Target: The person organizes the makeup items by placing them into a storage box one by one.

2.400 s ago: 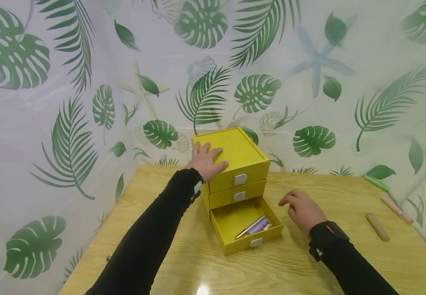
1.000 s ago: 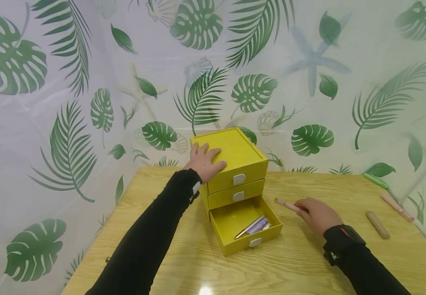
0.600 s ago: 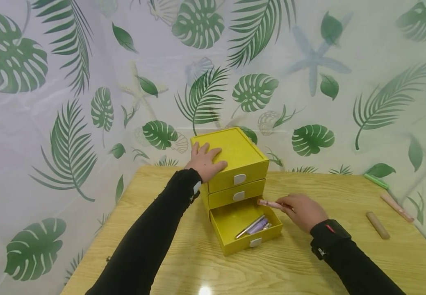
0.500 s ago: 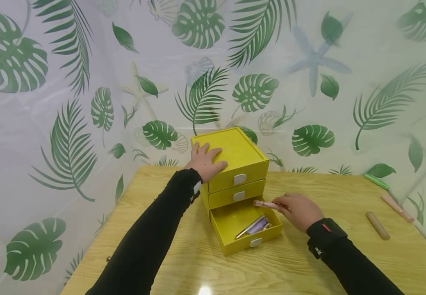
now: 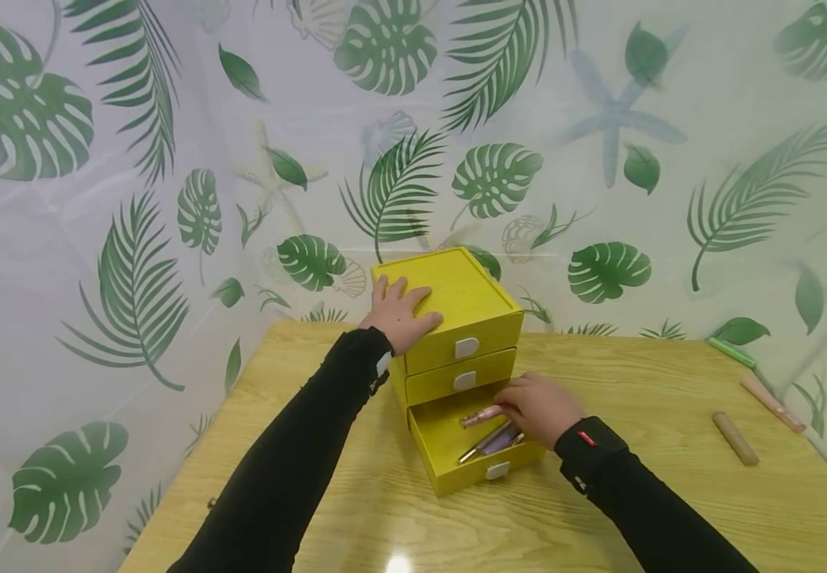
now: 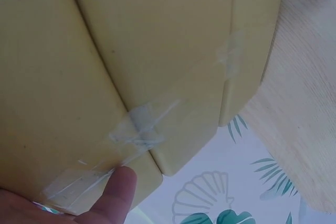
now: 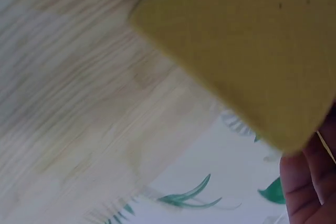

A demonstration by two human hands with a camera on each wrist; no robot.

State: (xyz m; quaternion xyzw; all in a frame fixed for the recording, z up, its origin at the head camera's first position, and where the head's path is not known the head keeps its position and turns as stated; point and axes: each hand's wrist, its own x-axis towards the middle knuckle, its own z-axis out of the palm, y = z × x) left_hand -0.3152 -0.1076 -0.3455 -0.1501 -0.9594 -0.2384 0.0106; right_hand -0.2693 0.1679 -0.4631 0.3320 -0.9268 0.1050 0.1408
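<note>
A yellow three-drawer box (image 5: pixel 449 290) stands on the wooden table, its bottom drawer (image 5: pixel 449 480) pulled out. My left hand (image 5: pixel 400 317) rests with spread fingers on the left part of the box's top; in the left wrist view a fingertip (image 6: pixel 122 182) lies against the taped side. Over the open drawer, my right hand (image 5: pixel 540 407) pinches a slim pink pen-like stick (image 5: pixel 481 415), its far end pointing left. Below it in the drawer lie a silver tube (image 5: pixel 472 452) and a purple tube (image 5: pixel 502 439). The right wrist view shows fingers (image 7: pixel 302 187) beside the drawer's yellow wall (image 7: pixel 247 51).
On the table's right side lie a brown cylinder (image 5: pixel 735 438), a pink tube (image 5: pixel 773 404) and a green stick (image 5: pixel 731 352) near the edge. A leaf-patterned sheet (image 5: pixel 614 159) hangs behind and to the left. The two upper drawers (image 5: pixel 485 374) are closed.
My right hand has brought the pink stick into view from the right, then moved left over the open drawer with it. My left hand has stayed on the box's top.
</note>
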